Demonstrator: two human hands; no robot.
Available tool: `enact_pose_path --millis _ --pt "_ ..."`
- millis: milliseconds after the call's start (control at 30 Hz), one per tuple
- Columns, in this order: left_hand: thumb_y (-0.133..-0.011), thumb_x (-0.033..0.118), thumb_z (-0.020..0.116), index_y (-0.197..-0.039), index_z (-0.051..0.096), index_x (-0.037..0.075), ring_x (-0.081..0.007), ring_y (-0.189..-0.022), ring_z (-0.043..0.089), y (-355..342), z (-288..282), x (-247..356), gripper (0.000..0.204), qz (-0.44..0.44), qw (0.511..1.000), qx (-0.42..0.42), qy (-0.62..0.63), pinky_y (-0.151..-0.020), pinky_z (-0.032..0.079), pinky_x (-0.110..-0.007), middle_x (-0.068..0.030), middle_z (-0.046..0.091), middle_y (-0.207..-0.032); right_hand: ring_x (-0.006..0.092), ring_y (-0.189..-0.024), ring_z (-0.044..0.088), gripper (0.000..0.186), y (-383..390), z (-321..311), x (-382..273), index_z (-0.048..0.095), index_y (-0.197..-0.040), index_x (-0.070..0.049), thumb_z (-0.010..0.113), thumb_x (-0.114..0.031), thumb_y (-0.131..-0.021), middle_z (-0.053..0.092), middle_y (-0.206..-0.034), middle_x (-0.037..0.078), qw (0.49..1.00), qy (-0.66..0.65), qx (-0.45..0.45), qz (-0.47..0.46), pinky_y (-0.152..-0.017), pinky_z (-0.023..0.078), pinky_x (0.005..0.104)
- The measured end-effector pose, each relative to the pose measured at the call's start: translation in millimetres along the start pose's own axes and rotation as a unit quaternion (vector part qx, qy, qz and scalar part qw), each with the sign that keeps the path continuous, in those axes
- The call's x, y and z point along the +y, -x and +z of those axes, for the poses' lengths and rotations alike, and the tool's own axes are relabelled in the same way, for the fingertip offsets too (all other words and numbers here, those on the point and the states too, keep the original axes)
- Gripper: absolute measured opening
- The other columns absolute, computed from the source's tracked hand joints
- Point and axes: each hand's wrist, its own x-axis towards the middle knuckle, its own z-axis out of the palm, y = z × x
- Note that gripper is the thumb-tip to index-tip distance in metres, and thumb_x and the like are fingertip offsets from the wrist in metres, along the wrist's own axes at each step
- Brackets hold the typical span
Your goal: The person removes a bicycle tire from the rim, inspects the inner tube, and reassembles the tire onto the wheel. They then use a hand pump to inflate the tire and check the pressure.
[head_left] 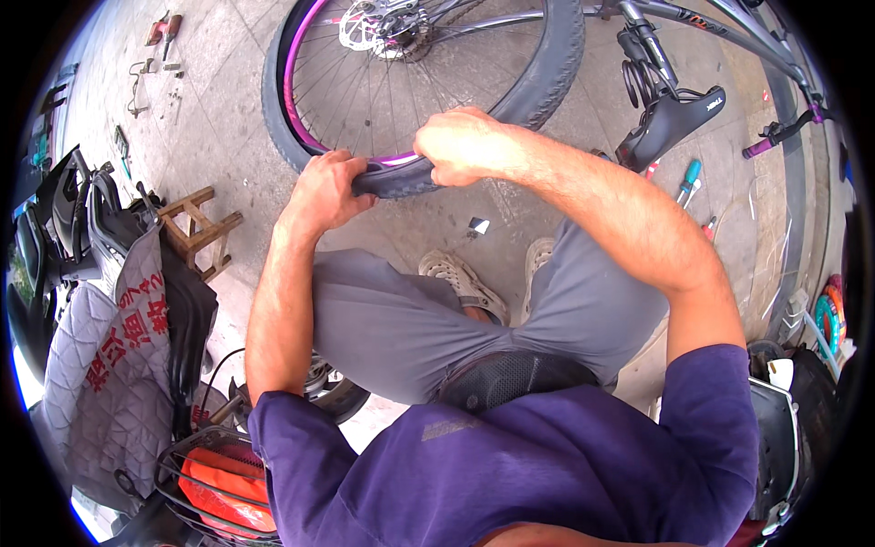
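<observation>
A bicycle wheel with a black knobby tyre and a purple rim lies in front of me, its near edge close to my knees. My left hand is closed round the tyre at the near left, thumb toward me. To its right, my right hand is closed on the near edge, knuckles up, with its fingertips partly hidden. Between the hands the tyre's edge and a short stretch of bright rim show. At the wheel's centre sit a brake disc and sprockets.
The bike's frame, black saddle and handlebar grip lie at the right. A teal-handled screwdriver is on the ground. Leftward are a wooden stool, a scooter with a quilted cover and scattered tools.
</observation>
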Motion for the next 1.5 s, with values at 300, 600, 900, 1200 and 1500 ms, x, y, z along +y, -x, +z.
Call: enact_pose_path --millis 300,600,900,1200,1500 --pt "-0.068 0.018 0.082 -0.098 0.071 0.001 -0.0393 -0.096 0.066 -2.6 -7.3 10.5 0.036 -0.05 0.997 -0.052 0.038 -0.082 0.056 -0.044 -0.0176 0.066 -0.103 0.0368 -0.097 0.072 0.03 -1.9 12.6 -12.0 0.068 -0.105 -0.002 0.071 -0.013 -0.078 0.073 -0.094 0.019 0.999 -0.017 0.008 -0.03 -0.086 0.057 0.0488" --pt "-0.069 0.018 0.081 -0.116 0.066 0.002 -0.037 -0.111 0.062 8.3 6.2 -1.1 0.052 -0.009 0.998 0.041 0.042 -0.099 0.051 -0.044 -0.0172 0.066 -0.109 0.0351 -0.088 0.075 0.015 2.2 16.4 -8.1 0.074 -0.086 0.0 0.07 -0.01 -0.075 0.075 -0.085 0.019 0.996 -0.004 0.089 -0.026 -0.076 0.06 0.0467" --pt "-0.076 0.022 0.08 -0.131 0.064 0.003 -0.0345 -0.127 0.056 18.9 5.0 -40.0 0.06 -0.007 0.979 0.051 0.197 -0.108 0.046 -0.042 -0.0186 0.065 -0.127 0.0284 -0.11 0.062 0.037 21.4 36.0 -19.7 0.067 -0.109 0.001 0.074 -0.014 -0.077 0.061 -0.112 0.016 0.982 0.121 0.141 -0.025 -0.092 0.053 0.0437" --pt "-0.088 0.059 0.073 -0.158 0.03 0.005 -0.0394 -0.139 0.047 4.0 122.0 -106.7 0.098 -0.404 0.455 0.144 0.78 -0.117 0.036 -0.057 -0.0238 0.044 -0.155 0.0293 -0.105 0.06 0.041 75.1 76.2 -59.6 0.063 -0.105 0.0 0.079 -0.032 -0.085 0.061 -0.109 0.015 0.93 -0.261 0.229 0.123 -0.091 0.051 0.0431" --pt "-0.09 0.067 0.064 -0.158 0.032 0.007 -0.0441 -0.14 0.045 -1.1 127.1 -35.3 0.097 -0.219 0.324 0.069 0.918 -0.115 0.038 -0.058 -0.0235 0.039 -0.158 0.0299 -0.136 0.045 0.093 29.9 111.2 -11.5 0.036 -0.149 -0.007 0.087 -0.044 -0.081 0.049 -0.146 0.013 0.45 -0.795 0.296 0.279 -0.107 0.042 0.0533"
